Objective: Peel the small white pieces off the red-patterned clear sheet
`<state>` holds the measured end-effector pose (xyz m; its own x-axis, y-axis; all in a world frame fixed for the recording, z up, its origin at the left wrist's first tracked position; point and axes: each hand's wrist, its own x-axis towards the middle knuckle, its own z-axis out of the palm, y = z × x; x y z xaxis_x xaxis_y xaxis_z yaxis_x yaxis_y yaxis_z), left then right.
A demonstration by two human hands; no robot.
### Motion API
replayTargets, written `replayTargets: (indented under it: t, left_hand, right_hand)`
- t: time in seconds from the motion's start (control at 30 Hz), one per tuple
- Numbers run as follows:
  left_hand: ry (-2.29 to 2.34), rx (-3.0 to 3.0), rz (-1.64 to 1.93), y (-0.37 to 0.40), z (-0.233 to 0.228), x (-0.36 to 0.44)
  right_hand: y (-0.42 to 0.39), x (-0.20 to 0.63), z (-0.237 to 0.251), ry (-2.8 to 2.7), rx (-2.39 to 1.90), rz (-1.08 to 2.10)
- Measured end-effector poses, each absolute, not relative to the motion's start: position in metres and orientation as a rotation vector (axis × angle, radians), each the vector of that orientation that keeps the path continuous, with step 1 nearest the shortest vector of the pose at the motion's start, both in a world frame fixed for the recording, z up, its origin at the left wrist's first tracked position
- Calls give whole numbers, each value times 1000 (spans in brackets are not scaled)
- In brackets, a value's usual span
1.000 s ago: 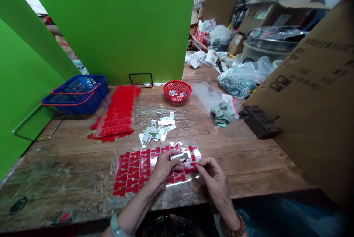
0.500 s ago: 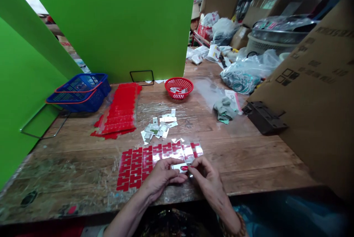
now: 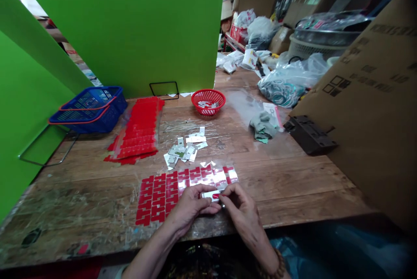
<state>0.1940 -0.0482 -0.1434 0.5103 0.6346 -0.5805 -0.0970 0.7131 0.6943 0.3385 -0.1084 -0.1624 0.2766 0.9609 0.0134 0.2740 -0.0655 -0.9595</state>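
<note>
My left hand (image 3: 189, 206) pinches a small silvery metal plate (image 3: 207, 194) by its left end, just above the table's front edge. My right hand (image 3: 243, 209) has thumb and forefinger closed at the plate's other end, on a small red sticker (image 3: 215, 196) that lies against the plate. A tiny shiny bit by the right fingers is too small to name. Under and beyond the hands lies a clear sheet of red stickers (image 3: 159, 194), with gaps in its right-hand columns. Farther back is a loose pile of metal plates (image 3: 183, 152).
A stack of red sticker sheets (image 3: 138, 129) lies at left, beside a blue basket (image 3: 87, 114). A red basket (image 3: 208, 103) with several plates stands at the back. Rightward are a grey-green cloth (image 3: 263, 127), a dark metal block (image 3: 309, 135) and a big cardboard box (image 3: 368, 96).
The view has shifted slightly. The red sticker now covers a little more of the plate's right end, with the right fingertips closer over it. The left hand keeps its hold.
</note>
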Motion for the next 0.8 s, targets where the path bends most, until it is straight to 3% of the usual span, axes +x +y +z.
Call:
replayTargets:
  t: [0.8]
  left_hand:
    - [944,648,473,-48,-149,192]
  right_hand:
    - [-107,333,-164,-1223,-1560,823]
